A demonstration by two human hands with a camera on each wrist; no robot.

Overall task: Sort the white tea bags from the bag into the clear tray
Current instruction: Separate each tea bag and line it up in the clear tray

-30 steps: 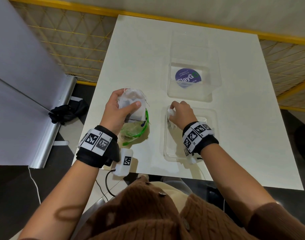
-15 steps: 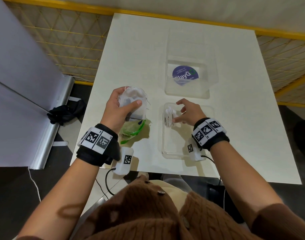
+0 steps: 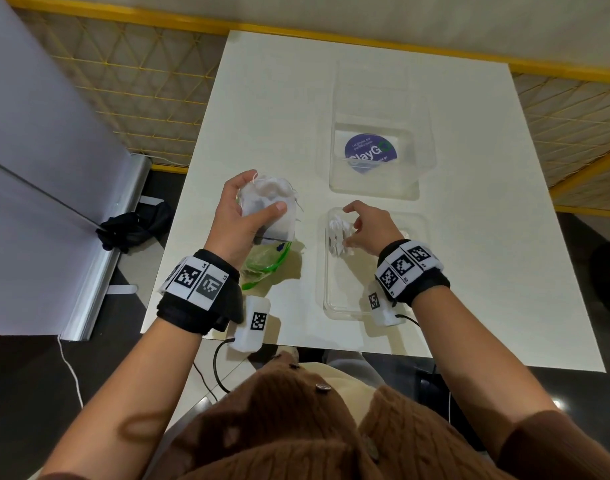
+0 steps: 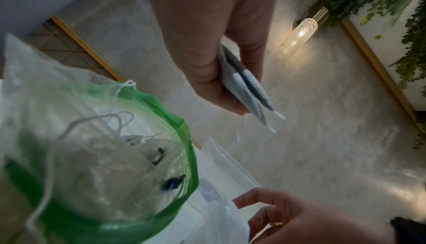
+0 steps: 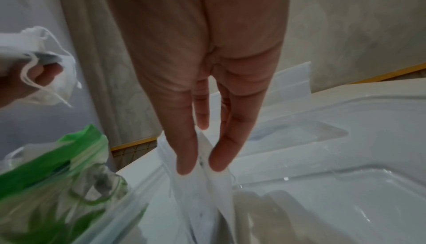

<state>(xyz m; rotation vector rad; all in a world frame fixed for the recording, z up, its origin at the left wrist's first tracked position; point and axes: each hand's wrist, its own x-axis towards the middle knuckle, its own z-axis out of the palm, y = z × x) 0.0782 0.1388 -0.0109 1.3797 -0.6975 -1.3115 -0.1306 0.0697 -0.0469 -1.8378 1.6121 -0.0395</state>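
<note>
My left hand point(image 3: 262, 194) is raised over the table and grips a bundle of white tea bags point(image 3: 272, 216) between thumb and fingers; the left wrist view shows the bundle point(image 4: 251, 98) pinched. Beneath that hand lies the green-rimmed clear bag point(image 3: 265, 263), open-mouthed, with more tea bags and strings inside point(image 4: 115, 166). My right hand point(image 3: 348, 225) hovers over the far-left corner of the clear tray point(image 3: 345, 303), where white tea bags point(image 3: 336, 233) stand on edge. Its straight fingertips point(image 5: 184, 166) touch the tea bags point(image 5: 207, 193).
A second clear container point(image 3: 376, 188) with a round purple sticker stands just beyond the tray. The white table point(image 3: 487, 237) ends close to my body. A grey panel point(image 3: 37, 168) and a black cloth point(image 3: 134, 226) are off the table's left side.
My right hand let go of tea bags in the tray's far-left corner, and its fingers spread apart. The left hand kept its bundle, almost still.
</note>
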